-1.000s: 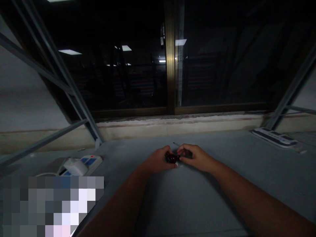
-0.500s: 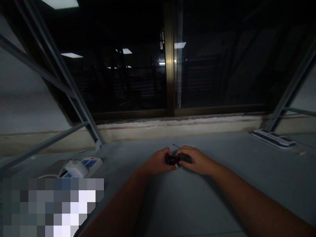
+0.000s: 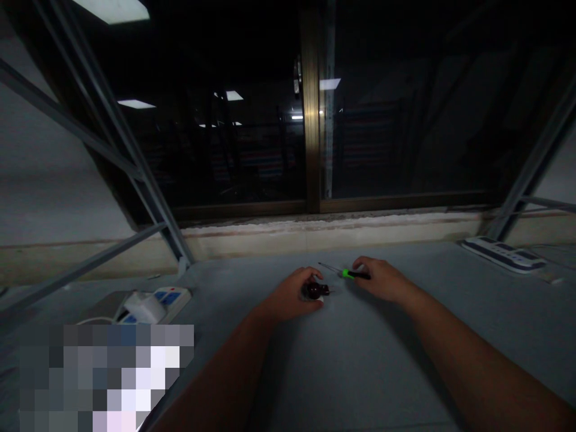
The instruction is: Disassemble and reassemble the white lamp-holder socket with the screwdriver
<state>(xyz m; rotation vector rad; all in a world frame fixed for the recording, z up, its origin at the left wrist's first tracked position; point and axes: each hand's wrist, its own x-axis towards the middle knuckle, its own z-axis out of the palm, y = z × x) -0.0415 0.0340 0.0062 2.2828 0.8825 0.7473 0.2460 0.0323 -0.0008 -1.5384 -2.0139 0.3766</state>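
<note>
My left hand [image 3: 294, 295] is curled around a dark, shiny reddish object [image 3: 315, 291], rounded, with a narrow end and thin prongs pointing right. To the right, my right hand [image 3: 380, 278] has its fingers on the black handle of a screwdriver [image 3: 359, 275]. The screwdriver has a bright green collar, and its thin shaft points to the upper left, above the dark object. Both hands are low over the grey table [image 3: 351, 360].
A white power strip with a plugged-in adapter [image 3: 146, 307] sits at the left. Another power strip [image 3: 501, 254] lies at the back right. Metal frame posts [image 3: 173, 243] flank the table, and a dark window [image 3: 225, 150] stands behind it.
My right hand has moved right, away from the dark object and onto the screwdriver. The green collar and black handle now show. The dark grey piece it held is out of sight.
</note>
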